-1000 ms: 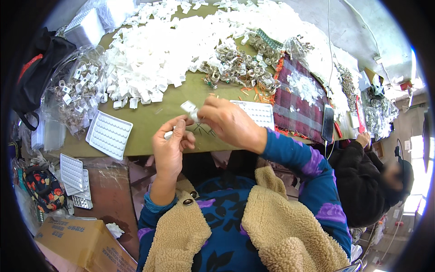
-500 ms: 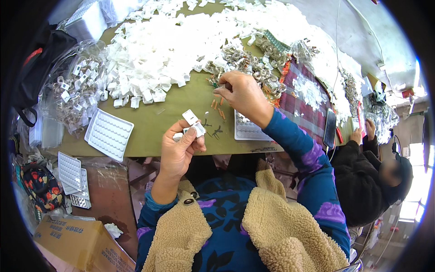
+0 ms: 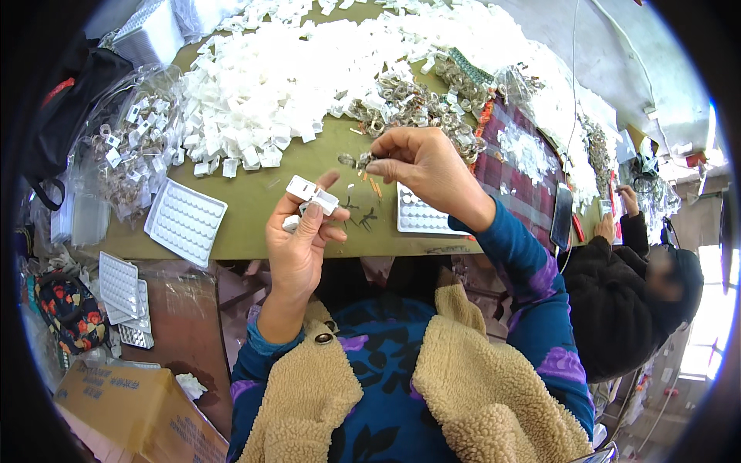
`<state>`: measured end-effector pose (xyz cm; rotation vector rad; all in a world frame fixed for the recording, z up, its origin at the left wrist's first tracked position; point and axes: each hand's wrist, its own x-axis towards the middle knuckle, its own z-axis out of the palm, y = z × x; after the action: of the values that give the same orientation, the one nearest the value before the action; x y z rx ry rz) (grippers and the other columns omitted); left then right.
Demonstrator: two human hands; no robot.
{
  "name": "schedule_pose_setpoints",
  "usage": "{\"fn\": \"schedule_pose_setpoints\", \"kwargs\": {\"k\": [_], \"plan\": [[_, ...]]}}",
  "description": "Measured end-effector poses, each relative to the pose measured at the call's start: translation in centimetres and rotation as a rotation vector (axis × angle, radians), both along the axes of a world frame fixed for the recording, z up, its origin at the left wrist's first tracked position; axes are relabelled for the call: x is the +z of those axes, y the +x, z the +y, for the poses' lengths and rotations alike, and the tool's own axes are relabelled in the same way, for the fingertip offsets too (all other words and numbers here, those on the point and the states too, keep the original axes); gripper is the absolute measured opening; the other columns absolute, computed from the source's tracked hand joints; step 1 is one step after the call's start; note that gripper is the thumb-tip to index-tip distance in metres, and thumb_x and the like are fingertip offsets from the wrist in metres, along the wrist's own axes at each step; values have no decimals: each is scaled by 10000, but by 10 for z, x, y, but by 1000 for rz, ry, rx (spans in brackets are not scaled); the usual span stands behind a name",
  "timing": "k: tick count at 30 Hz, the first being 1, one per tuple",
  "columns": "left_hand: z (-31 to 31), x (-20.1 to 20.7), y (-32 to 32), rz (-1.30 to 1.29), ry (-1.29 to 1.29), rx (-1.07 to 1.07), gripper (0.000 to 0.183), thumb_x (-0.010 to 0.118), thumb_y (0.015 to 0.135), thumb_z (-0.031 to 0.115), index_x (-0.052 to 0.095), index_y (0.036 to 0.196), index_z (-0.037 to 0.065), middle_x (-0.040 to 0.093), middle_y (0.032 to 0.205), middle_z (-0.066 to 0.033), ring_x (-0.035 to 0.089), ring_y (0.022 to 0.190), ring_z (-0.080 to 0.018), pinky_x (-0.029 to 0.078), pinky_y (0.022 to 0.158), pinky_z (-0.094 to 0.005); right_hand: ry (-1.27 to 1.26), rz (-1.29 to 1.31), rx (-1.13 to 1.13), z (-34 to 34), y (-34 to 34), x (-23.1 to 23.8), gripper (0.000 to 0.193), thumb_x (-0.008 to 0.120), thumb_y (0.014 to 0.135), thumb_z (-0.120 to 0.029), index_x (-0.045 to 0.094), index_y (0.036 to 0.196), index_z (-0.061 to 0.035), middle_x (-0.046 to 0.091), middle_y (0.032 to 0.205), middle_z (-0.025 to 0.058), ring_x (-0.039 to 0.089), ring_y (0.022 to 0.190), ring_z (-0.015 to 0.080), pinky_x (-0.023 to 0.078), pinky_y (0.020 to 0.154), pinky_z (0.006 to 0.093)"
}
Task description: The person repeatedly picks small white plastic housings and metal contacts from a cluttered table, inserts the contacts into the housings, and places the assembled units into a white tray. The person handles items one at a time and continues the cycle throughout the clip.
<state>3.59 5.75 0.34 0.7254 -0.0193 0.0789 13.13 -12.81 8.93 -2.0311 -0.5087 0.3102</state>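
My left hand (image 3: 295, 251) is closed around small white plastic cases (image 3: 323, 202); one stands up with its lid folded open between thumb and fingers. To its right, my right hand (image 3: 434, 171) pinches a small dark metallic part (image 3: 363, 160), whose exact kind I cannot make out. Just beyond that hand lies a heap of greyish metal-looking bands (image 3: 413, 108). Beside my right wrist, a white moulded tray (image 3: 421, 220) with round silvery pieces is partly covered by the hand. A few thin orange strips (image 3: 376, 187) and dark thin scraps (image 3: 366, 218) lie on the green tabletop (image 3: 247, 216).
A large pile of white plastic pieces (image 3: 262, 92) spreads over the table's far side. At left are a clear bag of parts (image 3: 131, 147) and a white dimpled tray (image 3: 185, 221). A phone (image 3: 562, 216) lies at right, near a co-worker (image 3: 629, 309). A cardboard box (image 3: 139, 409) stands lower left.
My right hand has drawn back slightly toward me and right from the band heap, now with a dark part in its fingertips. My left hand has shifted a little left, tilting the open case.
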Motion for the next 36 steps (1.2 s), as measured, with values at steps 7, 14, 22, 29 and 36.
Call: {"fn": "schedule_pose_setpoints", "kwargs": {"k": [7,14,22,29,36], "plan": [[-21,15,-19,-59,52,39,301,595,983,130,536,1206,-63,603,1254,-238,711,894,-238,620,694,-302,280,204,10,-8,-50,-17,177,716,877,-62,643,973,68,665,791,54,604,704,60,491,608,222],[-13,18,-34,-1,-10,-49,272,588,990,148,556,1174,-49,650,1096,-224,704,855,-203,619,751,-301,405,130,-162,-22,-84,-36,159,706,886,-26,635,1014,37,680,883,52,657,775,126,541,696,278],[-12,30,-47,19,-55,-151,277,561,1002,140,548,1193,-60,634,1108,-249,700,860,-213,630,752,-315,675,22,-383,-42,-104,-38,243,616,904,58,607,1147,52,689,933,91,682,793,152,568,722,277],[-29,32,-46,-181,237,20,289,586,987,134,533,1182,-72,612,1124,-252,680,842,-216,615,722,-318,778,577,-204,-34,-127,-50,279,559,1007,-158,641,1165,57,712,1017,116,678,885,148,537,807,277],[-42,26,-58,-171,450,-73,319,631,965,162,539,1134,-92,624,1116,-242,704,847,-232,616,741,-333,1093,634,-310,-28,-107,-58,258,613,981,-161,654,1132,44,718,1001,133,681,893,173,546,837,305]]}}
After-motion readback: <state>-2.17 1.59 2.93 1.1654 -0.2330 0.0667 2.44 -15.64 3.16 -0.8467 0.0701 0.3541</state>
